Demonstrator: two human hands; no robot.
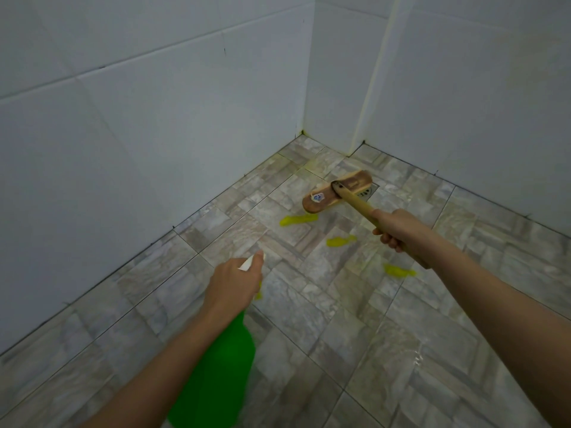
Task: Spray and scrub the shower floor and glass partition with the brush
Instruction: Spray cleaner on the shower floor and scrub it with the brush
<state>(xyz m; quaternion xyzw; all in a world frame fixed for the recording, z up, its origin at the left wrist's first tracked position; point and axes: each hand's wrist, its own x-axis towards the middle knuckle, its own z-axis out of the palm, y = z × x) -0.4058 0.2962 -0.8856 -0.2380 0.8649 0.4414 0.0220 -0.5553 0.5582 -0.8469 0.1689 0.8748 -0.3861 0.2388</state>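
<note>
Low over a corner of the shower, the right hand (398, 228) wraps its curled fingers round the wooden handle (358, 206) of the brush (336, 193), a grip placed partway up the shaft, likely for leverage when bearing down. Beyond that hand, toward the corner, the brush head lies bristles-down on the shower floor (309, 319), its far end overlapping the metal drain (367, 193).

Just beside the near edge of the brush head, and between it and the right hand, sits one splash of yellow-green cleaner (298, 219). A second (340, 240) lies to the inner side of the hand, a third (398, 270) nearer the person, below the wrist. None looks worked into the tiles yet, which suggests scrubbing has only begun.

Across from it, the left hand (234, 282) grips the top of a green spray bottle (216, 372), fingers closed round the trigger head. The white nozzle (251, 261) juts past the knuckles and points at the floor ahead, apparently ready for another squirt. The bottle's body hangs back under the forearm.

Pale wall tiles (123, 149) rise on the far side of both hands. Water glistens on the floor under the right forearm. No glass partition is in view; that part of the job looks untouched.
</note>
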